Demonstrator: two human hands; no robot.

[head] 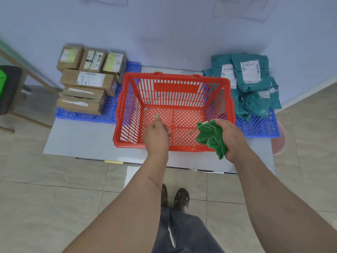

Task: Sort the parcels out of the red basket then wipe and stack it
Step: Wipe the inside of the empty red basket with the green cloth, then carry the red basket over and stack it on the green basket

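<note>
Basket (175,83) on grey board, between boxes (85,83) on left pallet and teal bags (249,79) on right pallet; nothing inside, so sorting looks done. Right hand (231,139) clenched round green cloth (211,137) at near right rim. Left hand (156,136) over near rim, fingers curled, thumb out; grip on rim not clear. Wipe step: steady rim with left, run cloth along floor grid and slats, corners too, then outer walls.
</note>
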